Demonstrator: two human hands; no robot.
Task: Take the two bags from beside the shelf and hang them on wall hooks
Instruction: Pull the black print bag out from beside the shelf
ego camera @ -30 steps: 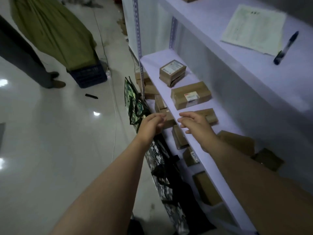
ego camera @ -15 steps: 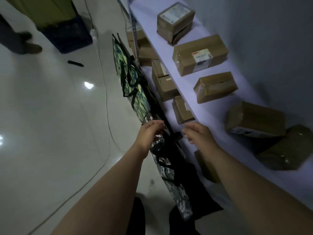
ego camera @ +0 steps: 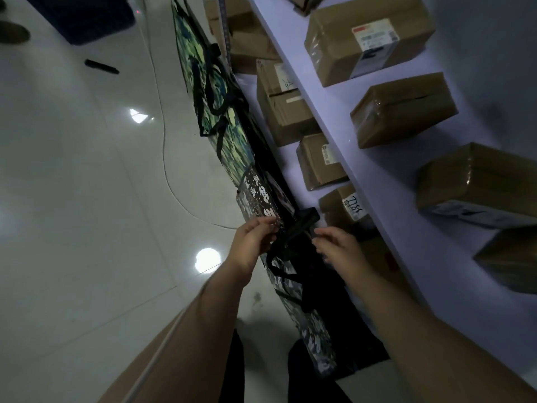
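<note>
2 bags stand on the floor (ego camera: 87, 199), leaning against the shelf (ego camera: 392, 175): a green-patterned bag (ego camera: 186, 48) farther off and a black-and-white bag (ego camera: 257, 193) nearer. The left hand (ego camera: 251, 245) curls its fingers at the nearer bag's top edge beside its black handle (ego camera: 302, 222); I cannot tell whether it grips. The right hand (ego camera: 338, 250) hovers just beside the handle, loosely bent, holding nothing. Cardboard boxes (ego camera: 404, 109) sit on the shelf.

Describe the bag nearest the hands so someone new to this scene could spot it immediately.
Find the pale shelf holding cardboard boxes; two flat bags lean against its front edge, on the floor. The nearer bag sits between the left hand and right hand. Its print is black and white, whereas the farther bag is green.
</note>
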